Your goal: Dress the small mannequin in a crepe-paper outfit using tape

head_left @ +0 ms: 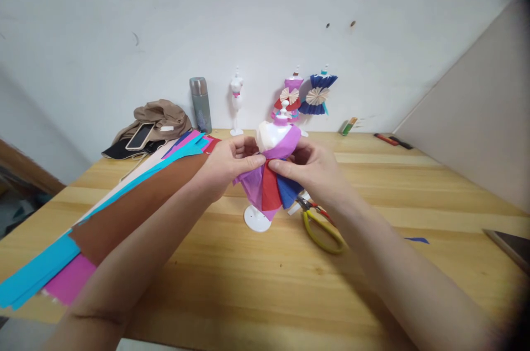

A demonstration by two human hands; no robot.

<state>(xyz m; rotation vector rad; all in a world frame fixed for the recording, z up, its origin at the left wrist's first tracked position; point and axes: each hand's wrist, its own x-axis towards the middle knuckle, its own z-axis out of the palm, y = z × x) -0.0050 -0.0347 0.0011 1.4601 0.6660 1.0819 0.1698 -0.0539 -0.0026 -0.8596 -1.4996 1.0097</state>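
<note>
A small white dress-form mannequin (257, 219) stands upright on its round base in front of me. It wears a paper dress (271, 190) with a purple sash across the chest and purple, red and blue skirt panels. My left hand (232, 166) pinches the dress at the waist from the left, thumb in front. From the right, my right hand (308, 169) grips the same waist, its thumb on the red and blue panels. The fingers behind the form are partly hidden. Yellow-handled scissors (323, 235) lie on the table beside my right wrist.
Long crepe-paper sheets (141, 196) in brown, blue and pink lie at the left. Against the wall stand a flask (201, 105), a bare mannequin (236, 100) and two dressed mannequins (318, 94). A phone (141, 136) rests on a cap and brown cloth. A dark flat object (509, 246) lies far right.
</note>
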